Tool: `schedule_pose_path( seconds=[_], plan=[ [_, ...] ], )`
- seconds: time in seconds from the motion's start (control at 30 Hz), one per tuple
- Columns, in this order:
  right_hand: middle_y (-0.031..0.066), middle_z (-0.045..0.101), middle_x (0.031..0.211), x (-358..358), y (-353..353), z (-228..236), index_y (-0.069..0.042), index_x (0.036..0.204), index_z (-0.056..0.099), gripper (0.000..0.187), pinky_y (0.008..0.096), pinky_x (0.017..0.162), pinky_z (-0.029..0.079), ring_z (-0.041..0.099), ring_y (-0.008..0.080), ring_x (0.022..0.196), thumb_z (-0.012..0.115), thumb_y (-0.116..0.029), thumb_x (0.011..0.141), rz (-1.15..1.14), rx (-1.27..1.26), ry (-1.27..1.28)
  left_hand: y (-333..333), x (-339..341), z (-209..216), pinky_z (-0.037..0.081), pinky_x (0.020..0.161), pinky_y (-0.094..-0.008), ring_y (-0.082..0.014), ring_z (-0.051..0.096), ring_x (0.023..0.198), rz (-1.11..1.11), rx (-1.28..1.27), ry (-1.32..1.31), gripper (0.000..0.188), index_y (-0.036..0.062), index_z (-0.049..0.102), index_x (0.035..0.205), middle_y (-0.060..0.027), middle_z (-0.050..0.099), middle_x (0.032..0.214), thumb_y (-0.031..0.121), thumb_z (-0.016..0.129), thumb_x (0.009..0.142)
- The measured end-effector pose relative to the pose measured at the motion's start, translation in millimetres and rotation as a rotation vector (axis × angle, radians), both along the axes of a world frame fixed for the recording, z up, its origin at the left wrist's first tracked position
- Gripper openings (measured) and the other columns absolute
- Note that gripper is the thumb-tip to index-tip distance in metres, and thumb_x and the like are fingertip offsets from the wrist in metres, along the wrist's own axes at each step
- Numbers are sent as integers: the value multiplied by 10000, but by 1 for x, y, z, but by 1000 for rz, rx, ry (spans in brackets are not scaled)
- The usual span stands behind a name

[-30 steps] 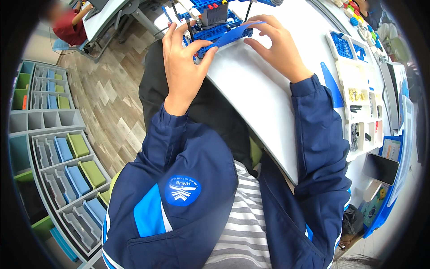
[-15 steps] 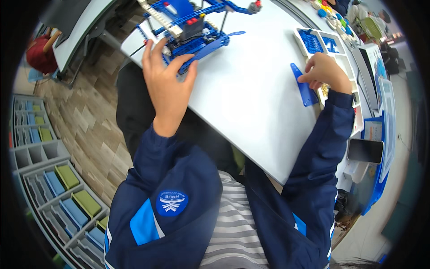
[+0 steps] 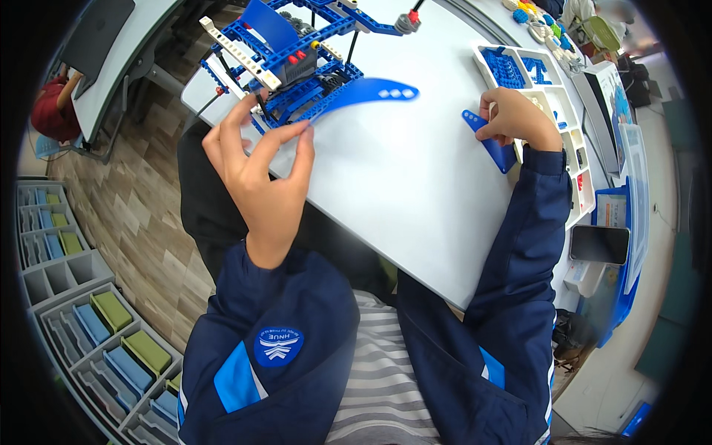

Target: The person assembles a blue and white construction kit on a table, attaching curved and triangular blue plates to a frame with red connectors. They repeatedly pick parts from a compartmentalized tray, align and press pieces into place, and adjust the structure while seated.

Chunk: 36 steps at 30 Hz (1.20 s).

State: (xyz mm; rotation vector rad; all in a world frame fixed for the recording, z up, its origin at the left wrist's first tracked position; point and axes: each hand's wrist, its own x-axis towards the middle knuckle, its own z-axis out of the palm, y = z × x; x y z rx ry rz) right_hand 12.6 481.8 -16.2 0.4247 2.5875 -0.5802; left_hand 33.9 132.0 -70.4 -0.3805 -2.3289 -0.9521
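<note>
Our right hand has left the blue model and now pinches the loose panel beside the parts tray, apparently shifting work there; our left hand meets the curved panel, grip unclear.

Just beyond the left fingers, on the table, stands the building-beam model; one panel extends rightward from beside their tips. Under the right fingers lies a second panel; the parts tray stretches beyond and right of them. The smartphone lies right of them, nearer the body.
</note>
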Motion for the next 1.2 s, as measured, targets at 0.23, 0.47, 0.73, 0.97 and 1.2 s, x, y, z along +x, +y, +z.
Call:
schedule_pose_path(
  seconds=[0.23, 0.47, 0.73, 0.97, 1.2],
  plan=[
    [-26, 572, 674, 2, 4, 16, -79, 794, 619, 215, 206, 565, 413, 543, 80, 595, 808, -171, 835, 306, -243, 252, 0, 3, 2, 420, 795, -358, -279, 463, 1139, -10, 62, 182, 205, 187, 828, 882, -77, 567, 1372, 56, 846, 725],
    [-44, 609, 764, 7, -9, 35, -110, 927, 604, 237, 182, 551, 374, 560, 43, 648, 769, -281, 932, 214, -413, 316, 10, 33, -14, 413, 765, -361, -252, 532, 947, -208, 66, 76, 270, 163, 802, 944, -42, 603, 1025, 42, 839, 705],
    [-1, 683, 813, 8, -21, 43, -78, 966, 626, 127, 194, 533, 457, 633, 48, 654, 720, -164, 973, 212, -574, 397, 20, 35, -43, 415, 743, -356, -205, 571, 842, -371, 54, -48, 157, 114, 772, 897, 6, 633, 893, 55, 812, 756],
    [84, 715, 924, 12, -50, 40, -7, 1053, 630, 188, 264, 692, 568, 727, 156, 817, 728, -144, 967, 324, -716, 409, 23, 39, -47, 421, 766, -356, -198, 584, 881, -461, 74, -49, 150, 115, 777, 894, 15, 639, 873, 73, 818, 756],
    [82, 737, 848, 13, -81, 30, -3, 942, 638, 228, 257, 738, 588, 753, 159, 822, 758, -196, 952, 398, -642, 210, 22, 38, -46, 423, 775, -354, -194, 590, 892, -477, 38, -48, 141, 120, 777, 889, 19, 641, 872, 80, 817, 760]
  ],
)
